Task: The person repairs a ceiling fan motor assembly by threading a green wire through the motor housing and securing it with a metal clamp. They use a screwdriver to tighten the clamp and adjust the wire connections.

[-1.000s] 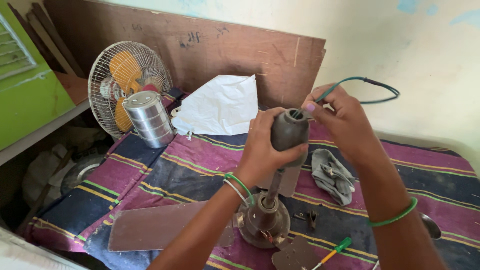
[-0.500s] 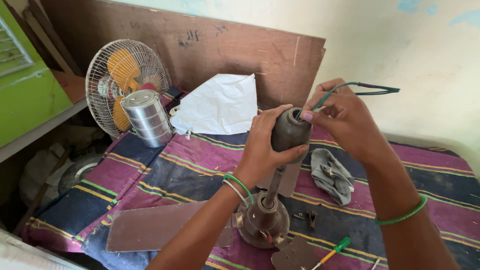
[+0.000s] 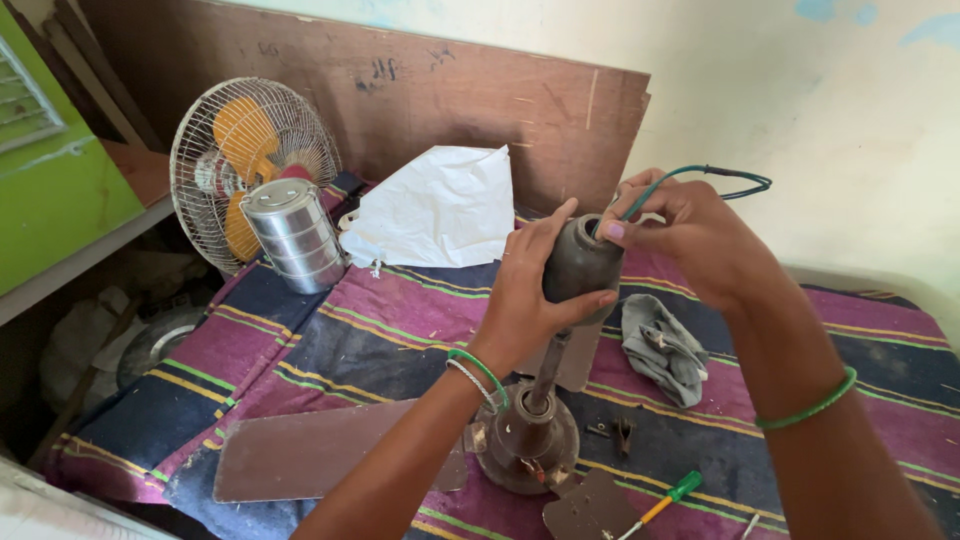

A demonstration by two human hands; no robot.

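At frame centre, the left hand (image 3: 530,300) grips the cup (image 3: 580,262); the right hand (image 3: 690,235) pinches the wire (image 3: 700,173).

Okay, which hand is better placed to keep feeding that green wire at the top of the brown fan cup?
Probably the right hand: it already pinches the thin green wire at the mouth of the rounded brown metal cup. The left hand is wrapped around that cup, steadying it.

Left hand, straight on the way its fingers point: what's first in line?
The left hand wraps the brown fan canopy; beyond it, probably the right hand pinching the green wire. Depth is unclear.
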